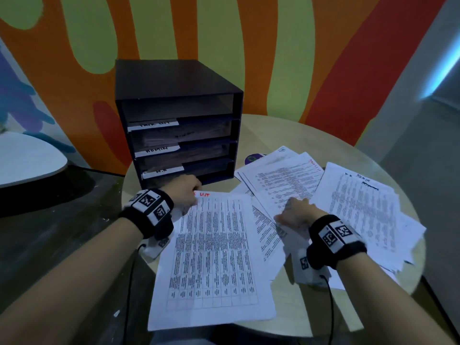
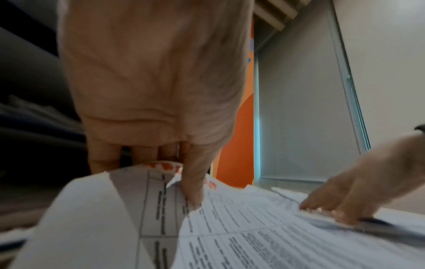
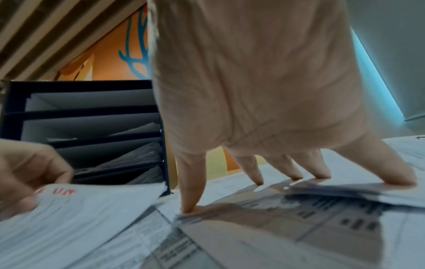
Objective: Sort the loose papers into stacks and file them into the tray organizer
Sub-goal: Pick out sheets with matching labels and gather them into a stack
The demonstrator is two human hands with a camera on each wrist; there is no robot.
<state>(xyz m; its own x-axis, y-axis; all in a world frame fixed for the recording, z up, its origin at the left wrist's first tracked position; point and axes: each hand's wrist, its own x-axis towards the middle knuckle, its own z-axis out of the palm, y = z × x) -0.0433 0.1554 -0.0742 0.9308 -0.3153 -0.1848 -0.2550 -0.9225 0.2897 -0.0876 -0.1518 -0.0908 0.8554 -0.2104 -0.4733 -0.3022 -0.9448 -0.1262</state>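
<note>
A printed table sheet with red writing at its top [image 1: 214, 257] lies at the front of the round table [image 1: 273, 128]. My left hand [image 1: 193, 195] pinches this sheet's top left corner, thumb [image 2: 193, 191] on top and fingers beneath, and the corner curls up. Spread straight fingers of my right hand [image 1: 296, 212] press on the overlapping loose papers [image 1: 286, 175] in the middle. Another heap of papers [image 1: 361, 207] lies at the right. The dark tray organizer [image 1: 179, 120] stands behind my left hand; its labelled shelves hold some papers.
A purple object [image 1: 252, 158] peeks out behind the middle papers. A white rounded surface [image 1: 25, 158] and a dark glossy top [image 1: 62, 207] lie to the left. A painted wall rises right behind the organizer. Papers overhang the table's front and right edges.
</note>
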